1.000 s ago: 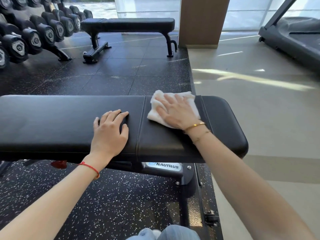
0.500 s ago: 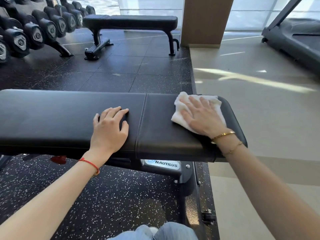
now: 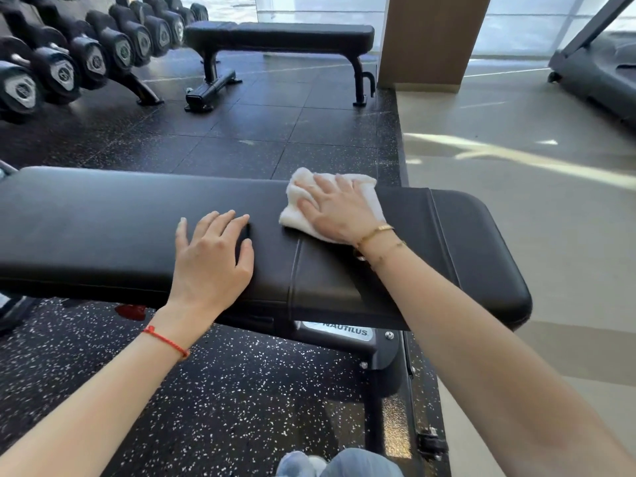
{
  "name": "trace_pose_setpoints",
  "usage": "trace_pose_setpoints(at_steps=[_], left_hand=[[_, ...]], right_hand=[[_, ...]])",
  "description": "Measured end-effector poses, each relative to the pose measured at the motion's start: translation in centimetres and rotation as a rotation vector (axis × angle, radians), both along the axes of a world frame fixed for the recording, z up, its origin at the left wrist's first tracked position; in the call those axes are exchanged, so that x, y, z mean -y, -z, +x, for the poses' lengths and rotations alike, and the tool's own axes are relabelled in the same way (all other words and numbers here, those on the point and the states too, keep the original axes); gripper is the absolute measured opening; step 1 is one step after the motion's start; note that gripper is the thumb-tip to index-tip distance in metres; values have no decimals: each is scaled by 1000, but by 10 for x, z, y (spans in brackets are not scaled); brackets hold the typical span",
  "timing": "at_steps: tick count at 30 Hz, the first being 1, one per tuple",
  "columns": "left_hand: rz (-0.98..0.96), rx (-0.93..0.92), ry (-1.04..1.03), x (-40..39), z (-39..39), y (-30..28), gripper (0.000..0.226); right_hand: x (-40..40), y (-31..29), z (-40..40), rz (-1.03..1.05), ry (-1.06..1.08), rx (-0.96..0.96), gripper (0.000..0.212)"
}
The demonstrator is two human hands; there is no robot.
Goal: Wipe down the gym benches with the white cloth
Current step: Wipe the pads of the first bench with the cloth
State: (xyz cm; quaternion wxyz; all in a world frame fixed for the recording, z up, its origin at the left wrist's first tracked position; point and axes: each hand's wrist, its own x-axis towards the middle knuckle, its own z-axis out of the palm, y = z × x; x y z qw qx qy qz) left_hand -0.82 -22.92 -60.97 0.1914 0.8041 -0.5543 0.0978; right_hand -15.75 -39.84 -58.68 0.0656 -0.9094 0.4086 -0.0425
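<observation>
My right hand point(image 3: 339, 210), fingers flat, presses the crumpled white cloth point(image 3: 299, 208) onto the long black padded bench point(image 3: 103, 228); it has swept back from the bench's right end across the seam; my left hand point(image 3: 211, 256) rests open, bracing; the left stretch looks unwiped.

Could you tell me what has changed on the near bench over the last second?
The right hand slid the white cloth toward the right end of the near bench, then back left across the seam. It presses the cloth flat throughout; nothing was let go. The left hand stayed flat on the pad.
</observation>
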Motion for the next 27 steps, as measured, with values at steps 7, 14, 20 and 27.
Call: trace_pose_setpoints(at_steps=[7, 14, 20, 27], left_hand=[[-3, -92, -36, -9, 11, 2, 42], [-56, -142, 45, -23, -8, -1, 38], [-33, -130, 100, -24, -50, 4, 41], [-21, -140, 102, -19, -70, 3, 42]], right_hand=[[-51, 4, 4, -121, -191, -35, 56], [-124, 12, -67, -228, -229, -122, 71], [-139, 27, -136, -444, -59, -137, 73], [-120, 34, -230, -429, 102, -32, 74]])
